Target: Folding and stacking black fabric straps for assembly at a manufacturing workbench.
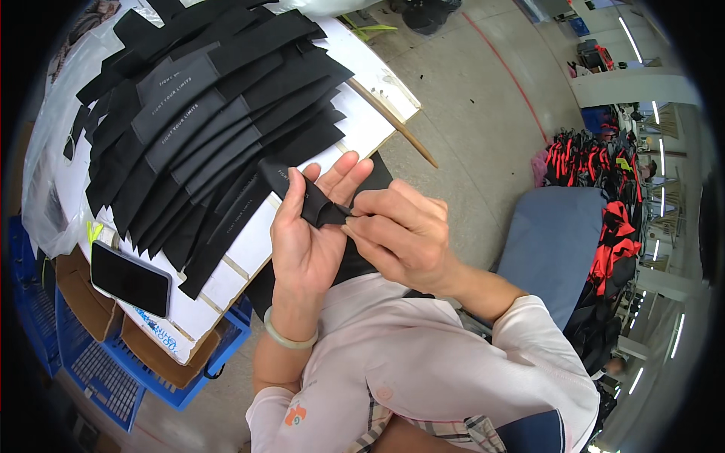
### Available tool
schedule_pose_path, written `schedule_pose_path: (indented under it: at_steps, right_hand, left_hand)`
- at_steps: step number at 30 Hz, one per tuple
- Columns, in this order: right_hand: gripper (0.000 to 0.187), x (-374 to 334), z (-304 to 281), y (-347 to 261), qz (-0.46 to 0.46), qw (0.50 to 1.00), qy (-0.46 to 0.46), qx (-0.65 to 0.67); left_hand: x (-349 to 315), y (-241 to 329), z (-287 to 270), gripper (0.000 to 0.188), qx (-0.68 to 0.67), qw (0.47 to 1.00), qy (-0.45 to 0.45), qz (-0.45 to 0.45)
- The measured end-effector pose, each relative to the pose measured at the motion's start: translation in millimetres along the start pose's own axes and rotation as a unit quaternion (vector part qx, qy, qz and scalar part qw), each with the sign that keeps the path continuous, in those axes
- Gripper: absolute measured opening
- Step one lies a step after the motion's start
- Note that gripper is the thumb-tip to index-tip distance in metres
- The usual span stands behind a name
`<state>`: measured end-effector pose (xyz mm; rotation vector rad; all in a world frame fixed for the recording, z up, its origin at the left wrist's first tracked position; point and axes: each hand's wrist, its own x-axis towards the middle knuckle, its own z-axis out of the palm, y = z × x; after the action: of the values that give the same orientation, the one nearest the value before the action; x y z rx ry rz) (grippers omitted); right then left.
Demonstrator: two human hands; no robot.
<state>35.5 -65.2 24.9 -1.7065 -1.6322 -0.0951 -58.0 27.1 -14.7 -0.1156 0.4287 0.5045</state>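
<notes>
My left hand (303, 243), palm up, grips a folded black strip (316, 204) just off centre toward ten o'clock | my right hand (405, 235) pinches its end | I see a strip pile (198, 124) farther out

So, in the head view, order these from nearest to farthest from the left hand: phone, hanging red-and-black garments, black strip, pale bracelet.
1. Black strip, held in the left hand
2. Pale bracelet, around the left wrist
3. Phone, off to the left
4. Hanging red-and-black garments, far to the right
</notes>
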Motion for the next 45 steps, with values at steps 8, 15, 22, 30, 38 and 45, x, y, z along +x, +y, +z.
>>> schedule_pose_path:
  at_steps: [8,15,22,30,38,45]
  right_hand:
    - [0.015,-1.0,7.7,4.4,0.002,1.000,0.024,0.000]
    - [0.013,-0.6,14.2,-5.5,0.131,0.982,0.004,0.136]
    - [0.033,5.1,10.5,-9.9,0.173,0.961,-0.097,0.192]
    - [0.025,26.8,36.8,21.8,0.123,0.950,-0.278,0.067]
    - [0.046,26.3,18.0,-2.5,0.132,0.947,-0.282,0.084]
    - [0.021,27.5,37.1,18.9,0.095,0.961,-0.260,0.014]
  left_hand:
    - [6.2,-4.7,-2.1,0.028,0.027,0.997,-0.024,0.067]
    - [1.2,-12.5,8.8,0.029,0.105,0.985,-0.038,0.129]
    - [9.2,6.8,7.5,0.032,0.122,0.964,-0.119,0.205]
    - [13.0,9.6,20.2,0.016,0.134,0.969,-0.118,0.170]
    - [24.2,56.4,18.1,0.022,0.049,0.966,-0.171,0.186]
    - [21.8,27.3,22.2,0.017,0.089,0.968,-0.166,0.164]
